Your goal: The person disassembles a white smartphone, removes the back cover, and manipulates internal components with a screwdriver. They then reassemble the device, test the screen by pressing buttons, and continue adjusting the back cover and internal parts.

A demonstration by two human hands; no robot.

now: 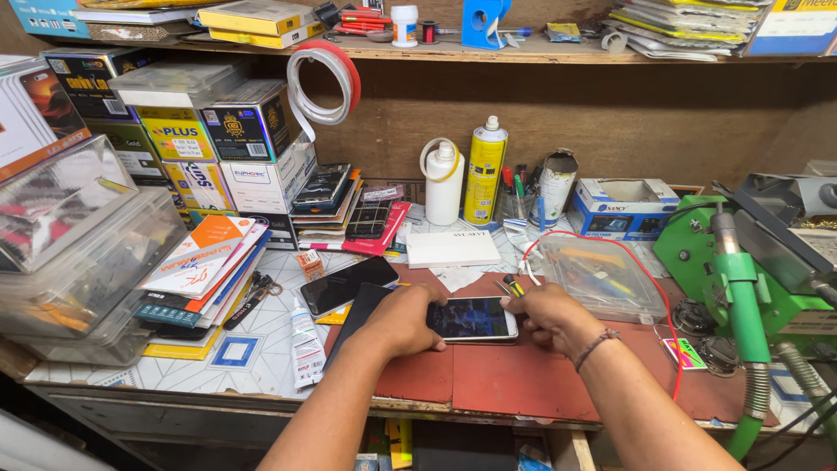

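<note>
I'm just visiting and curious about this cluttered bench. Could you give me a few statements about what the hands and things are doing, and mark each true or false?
1. Both hands, the left hand and the right hand, touch the white-edged smartphone with a dark screen. True.
2. The phone lies on the reddish-brown work mat. True.
3. The tall yellow spray can lies on its side. False: it stands upright.
4. The black smartphone is in the right hand. False: it lies apart, left of the hands.
</note>
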